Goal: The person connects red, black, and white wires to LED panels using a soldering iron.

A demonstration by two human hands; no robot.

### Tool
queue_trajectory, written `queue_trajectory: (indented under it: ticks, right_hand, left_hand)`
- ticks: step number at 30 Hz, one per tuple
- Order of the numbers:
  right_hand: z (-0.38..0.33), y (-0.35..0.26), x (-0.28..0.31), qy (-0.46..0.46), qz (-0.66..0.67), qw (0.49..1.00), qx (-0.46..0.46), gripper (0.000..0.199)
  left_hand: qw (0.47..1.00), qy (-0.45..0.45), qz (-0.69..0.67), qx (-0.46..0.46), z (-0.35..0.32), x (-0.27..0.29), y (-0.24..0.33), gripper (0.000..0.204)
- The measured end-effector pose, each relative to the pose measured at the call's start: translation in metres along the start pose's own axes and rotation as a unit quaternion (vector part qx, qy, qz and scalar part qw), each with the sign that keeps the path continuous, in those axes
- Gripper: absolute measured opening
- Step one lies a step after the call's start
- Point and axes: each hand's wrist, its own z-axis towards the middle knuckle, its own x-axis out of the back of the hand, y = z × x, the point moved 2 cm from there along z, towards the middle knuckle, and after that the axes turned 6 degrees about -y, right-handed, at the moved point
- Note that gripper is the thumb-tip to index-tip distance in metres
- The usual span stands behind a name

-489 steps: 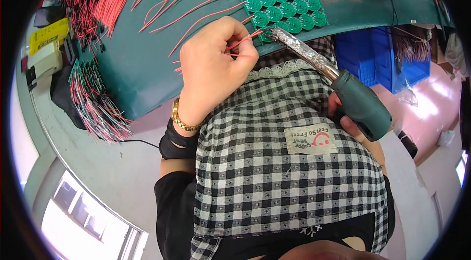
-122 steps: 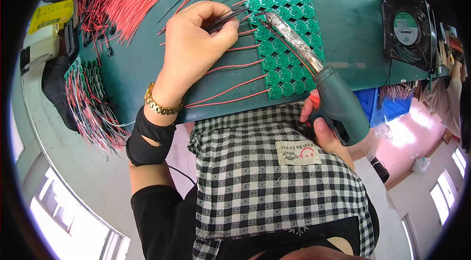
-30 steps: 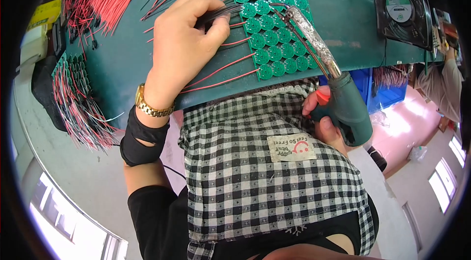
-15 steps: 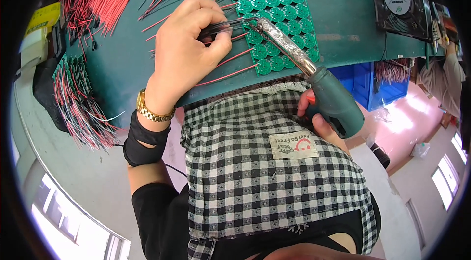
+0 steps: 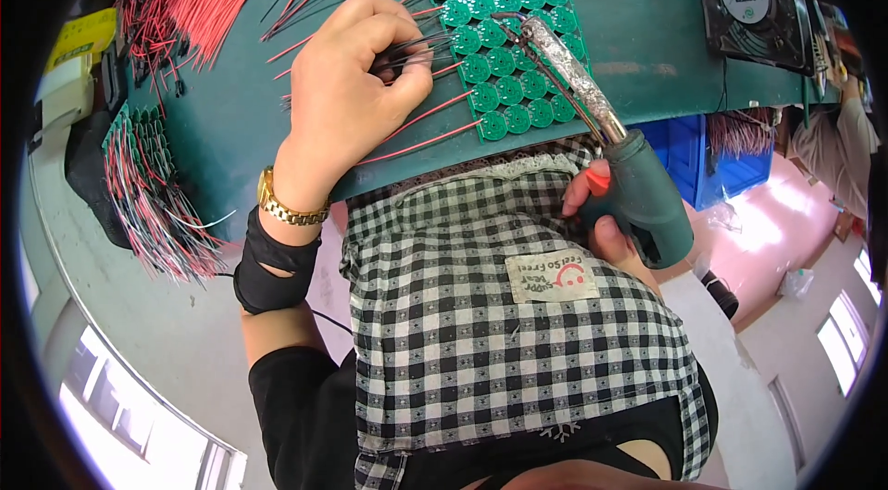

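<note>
My left hand is closed around a small bunch of black wires, their ends pointing at the left edge of a green panel of round circuit boards. Several red wires stick out from that same edge, some passing under my hand. In my right hand is a soldering iron with a thick dark green handle and a worn silver barrel. Its bent tip is over the panel, right of the wire ends and apart from them. The handle hides part of my right hand.
Piles of red wires lie at the far left of the green table. Wired boards hang over its left edge. A black fan stands at the far right, with a blue crate below the table edge.
The soldering iron has moved right, its tip drawing away from the wire ends. The panel has shifted slightly left. My left hand has hardly moved and keeps its grip.
</note>
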Motion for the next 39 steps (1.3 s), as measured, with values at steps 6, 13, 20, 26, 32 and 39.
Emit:
queue_trajectory:
  ticks: [6,13,20,26,32,39]
  right_hand:
    - [0.002,-0.003,-0.004,0.007,0.025,0.999,0.023,0.049]
    - [0.0,0.005,0.002,-0.018,-0.002,0.999,0.05,0.045]
    - [-0.01,0.007,0.007,-0.016,0.001,0.999,0.035,0.041]
    - [-0.011,0.009,0.007,-0.055,0.008,0.998,0.021,0.039]
    - [-0.014,0.011,0.005,-0.051,0.011,0.999,0.004,0.036]
    - [-0.01,0.021,0.011,-0.05,-0.059,0.997,0.029,0.023]
  left_hand:
    - [1.0,0.001,0.008,0.024,-0.001,0.001,0.0,0.011]
    - [0.982,0.099,0.106,-0.119,-0.004,0.016,-0.001,0.01]
    - [0.999,0.02,0.038,0.028,-0.031,0.004,0.025,0.018]
    - [0.997,0.043,0.057,0.017,-0.032,-0.008,0.016,0.009]
    - [0.997,0.051,0.026,0.042,-0.034,-0.005,0.016,0.009]
    - [0.994,0.055,-0.011,0.091,-0.037,-0.004,0.01,0.01]
